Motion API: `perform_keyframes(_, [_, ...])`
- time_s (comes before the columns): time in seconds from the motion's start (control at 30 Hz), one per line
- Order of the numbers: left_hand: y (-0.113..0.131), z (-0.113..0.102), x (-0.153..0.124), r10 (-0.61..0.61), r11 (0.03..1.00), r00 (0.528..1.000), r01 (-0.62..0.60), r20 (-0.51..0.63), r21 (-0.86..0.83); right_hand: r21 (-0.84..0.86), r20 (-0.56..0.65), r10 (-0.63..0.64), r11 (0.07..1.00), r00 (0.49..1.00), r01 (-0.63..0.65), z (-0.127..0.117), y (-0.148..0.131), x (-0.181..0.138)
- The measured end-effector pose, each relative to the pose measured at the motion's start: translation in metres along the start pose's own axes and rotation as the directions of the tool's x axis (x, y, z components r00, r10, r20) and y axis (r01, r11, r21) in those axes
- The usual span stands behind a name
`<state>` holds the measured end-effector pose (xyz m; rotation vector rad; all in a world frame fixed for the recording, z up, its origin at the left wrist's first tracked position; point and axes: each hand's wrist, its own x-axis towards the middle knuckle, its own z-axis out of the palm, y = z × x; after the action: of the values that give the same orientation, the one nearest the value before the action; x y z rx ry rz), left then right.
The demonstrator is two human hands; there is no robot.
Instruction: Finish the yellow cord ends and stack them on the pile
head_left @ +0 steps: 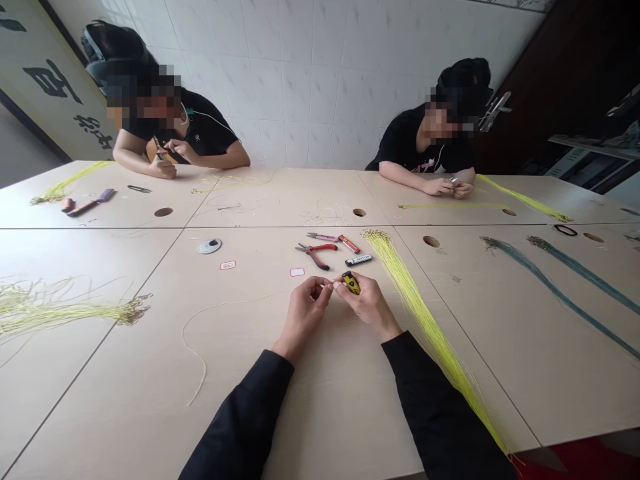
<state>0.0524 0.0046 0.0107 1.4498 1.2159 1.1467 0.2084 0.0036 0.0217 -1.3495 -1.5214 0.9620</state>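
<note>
My left hand (306, 310) pinches a thin pale-yellow cord (204, 365) near its end, and the rest of the cord trails away to the left in a loose curve on the table. My right hand (371, 303) is closed round a yellow-and-black lighter (351, 283). Its thumb and forefinger meet the left fingertips at the cord's end; the tiny piece between them is too small to make out. Just beyond the hands lie red-handled pliers (320, 253), pink-handled cutters (324, 237), a red lighter (349, 244) and a black-and-white lighter (359, 260).
A long bundle of yellow cords (425, 307) runs beside my right arm. Another yellow bundle (90, 313) lies left, teal bundles (565, 293) right. A round silver disc (209, 246) and small labels (297, 272) lie ahead. Two people (210, 137) (407, 150) work across the table (240, 440).
</note>
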Motion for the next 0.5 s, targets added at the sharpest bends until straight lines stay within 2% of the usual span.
perform_keyframes(0.37, [0.0042,0.0003,-0.0016,-0.029,0.998,0.999,0.028,0.019,0.063,-0.026,0.058,0.007,1.0,0.998,-0.006,-0.0001,0.0057,0.0009])
perform_keyframes(0.5, [0.0047,0.0,-0.0018,-0.026,0.998,1.0,0.025,0.014,0.065,-0.006,0.034,0.019,1.0,0.999,-0.019,0.0007,0.0057,0.0015])
